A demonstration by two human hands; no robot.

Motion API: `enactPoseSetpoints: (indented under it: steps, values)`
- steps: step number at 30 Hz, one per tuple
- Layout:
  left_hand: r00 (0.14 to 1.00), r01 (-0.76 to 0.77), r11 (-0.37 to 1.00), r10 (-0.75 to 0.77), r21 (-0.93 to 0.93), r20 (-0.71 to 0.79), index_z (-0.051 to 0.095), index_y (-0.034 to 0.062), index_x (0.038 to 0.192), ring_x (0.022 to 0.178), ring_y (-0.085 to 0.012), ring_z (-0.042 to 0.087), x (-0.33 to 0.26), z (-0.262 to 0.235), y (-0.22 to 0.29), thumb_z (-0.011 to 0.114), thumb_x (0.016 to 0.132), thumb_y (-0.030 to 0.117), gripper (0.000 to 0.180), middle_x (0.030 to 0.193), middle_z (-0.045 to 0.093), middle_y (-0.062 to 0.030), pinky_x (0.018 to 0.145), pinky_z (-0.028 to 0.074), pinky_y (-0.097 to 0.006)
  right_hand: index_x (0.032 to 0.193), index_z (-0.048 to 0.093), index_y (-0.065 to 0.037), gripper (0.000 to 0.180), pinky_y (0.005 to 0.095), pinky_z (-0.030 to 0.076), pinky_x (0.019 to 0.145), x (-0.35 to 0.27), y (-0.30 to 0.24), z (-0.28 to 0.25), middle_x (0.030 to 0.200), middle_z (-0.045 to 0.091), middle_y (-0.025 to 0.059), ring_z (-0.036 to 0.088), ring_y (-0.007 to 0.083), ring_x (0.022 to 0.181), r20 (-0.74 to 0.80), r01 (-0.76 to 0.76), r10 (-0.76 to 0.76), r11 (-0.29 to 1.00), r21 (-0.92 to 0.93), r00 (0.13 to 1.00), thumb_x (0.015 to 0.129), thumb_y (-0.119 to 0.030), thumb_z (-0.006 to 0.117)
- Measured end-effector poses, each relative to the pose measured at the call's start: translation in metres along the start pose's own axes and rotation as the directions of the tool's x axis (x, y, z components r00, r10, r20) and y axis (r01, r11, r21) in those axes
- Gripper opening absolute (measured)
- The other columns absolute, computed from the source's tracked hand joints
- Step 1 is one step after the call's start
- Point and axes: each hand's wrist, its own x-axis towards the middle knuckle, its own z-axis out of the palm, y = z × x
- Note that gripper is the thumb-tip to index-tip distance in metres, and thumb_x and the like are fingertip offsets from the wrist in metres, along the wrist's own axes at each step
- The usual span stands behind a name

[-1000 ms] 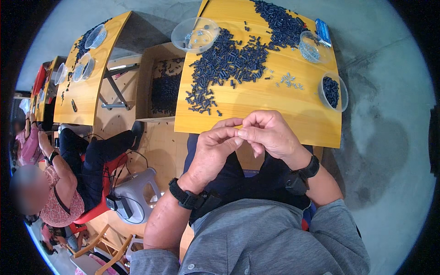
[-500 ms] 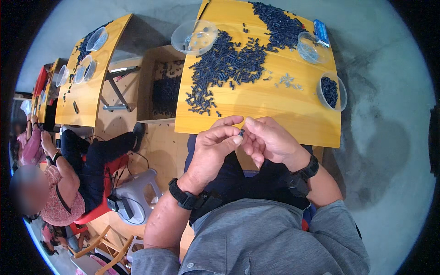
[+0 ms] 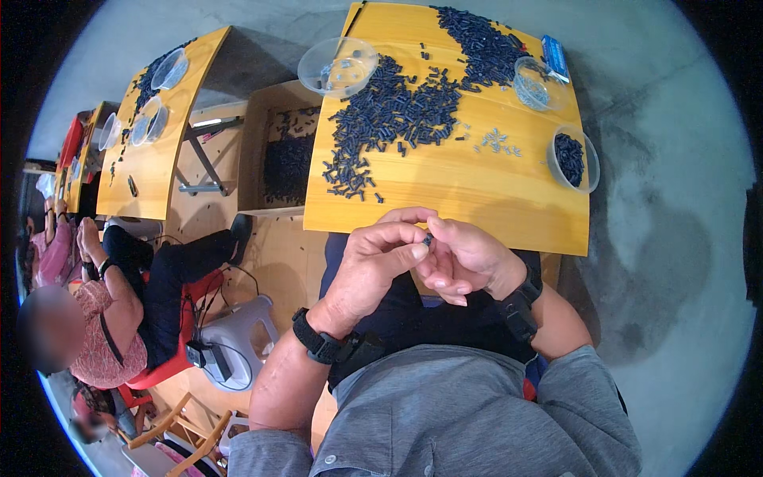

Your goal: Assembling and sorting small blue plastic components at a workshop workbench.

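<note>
1. Black and tiny, a piece [image 3: 427, 238] sits pinched in the grip of the left hand [image 3: 372, 258], above the lap [image 3: 417, 322].
2. The right hand [image 3: 475, 256] cups beside it, grip loosely spread.
3. Dark pieces [image 3: 389, 111] lie heaped on the yellow desk [image 3: 517, 191].

Red chair [image 3: 171, 368] occupied by a co-worker [image 3: 111, 338]; pale plastic stool [image 3: 226, 327] placed beside it; wooden chair [image 3: 210, 436] seen at lower left.

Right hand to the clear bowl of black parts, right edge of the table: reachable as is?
Likely yes. The right hand looks loosely open, the clear bowl shows no lid, and only tabletop seems to lie between them.
</note>
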Motion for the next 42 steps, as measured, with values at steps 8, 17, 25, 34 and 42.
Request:
enactPoseSetpoints:
  steps: [8,17,25,34,42]
  values:
    - [0.995,0.026,1.000,-0.024,-0.017,0.101,0.068,0.0013,0.080,0.112,-0.0208,0.052,0.002,-0.003,0.001,0.058,0.084,0.003,0.011,0.120,0.055,-0.0152,0.096,0.039,-0.035,0.080,0.054,-0.002,0.050,0.0273,0.045,0.030,0.006,0.004,-0.013,0.055,0.054,0.0070,0.048,0.0104,0.033,0.169,-0.014,0.006,0.999,0.044,0.986,0.095,-0.048,0.041]
    - [0.986,0.079,0.997,-0.077,-0.008,0.148,0.069,0.0011,0.089,0.112,-0.0204,0.051,0.003,-0.007,0.001,0.058,0.084,0.002,0.012,0.126,0.052,-0.0145,0.096,0.039,-0.035,0.075,0.054,-0.004,0.045,0.0270,0.044,0.028,0.010,0.003,-0.011,0.050,0.049,0.0034,0.045,0.0090,0.030,0.167,-0.021,0.016,0.999,0.029,0.986,0.095,-0.043,0.045]
    - [0.991,0.085,0.996,-0.085,0.000,0.100,0.068,0.0009,0.088,0.108,-0.0164,0.053,0.002,-0.008,0.004,0.055,0.084,-0.005,0.015,0.122,0.054,-0.0115,0.092,0.042,-0.030,0.065,0.046,-0.010,0.045,0.0293,0.043,0.030,0.016,0.011,0.000,0.044,0.034,-0.0053,0.034,0.0053,0.028,0.039,-0.028,0.028,1.000,0.013,0.999,0.093,-0.045,0.046]
    - [0.977,0.202,0.979,-0.203,0.028,0.059,0.068,-0.0006,0.091,0.097,-0.0153,0.058,0.007,-0.017,-0.003,0.054,0.083,-0.005,0.016,0.119,0.056,-0.0091,0.084,0.047,-0.028,0.065,0.042,-0.014,0.044,0.0299,0.041,0.031,0.026,0.035,0.005,0.045,0.025,-0.0083,0.030,0.0048,0.029,-0.119,0.068,-0.044,0.978,0.199,0.992,0.093,-0.047,0.045]
    - [0.989,0.122,0.992,-0.118,0.040,-0.085,0.061,-0.0004,0.111,0.106,-0.0172,0.056,0.007,-0.007,-0.012,0.055,0.085,-0.002,0.026,0.119,0.058,-0.0089,0.092,0.044,-0.030,0.074,0.053,-0.007,0.038,0.0277,0.044,0.034,0.007,0.010,0.001,0.049,0.032,-0.0068,0.036,0.0043,0.034,-0.236,0.155,-0.161,0.987,-0.045,0.958,0.094,-0.039,0.048]
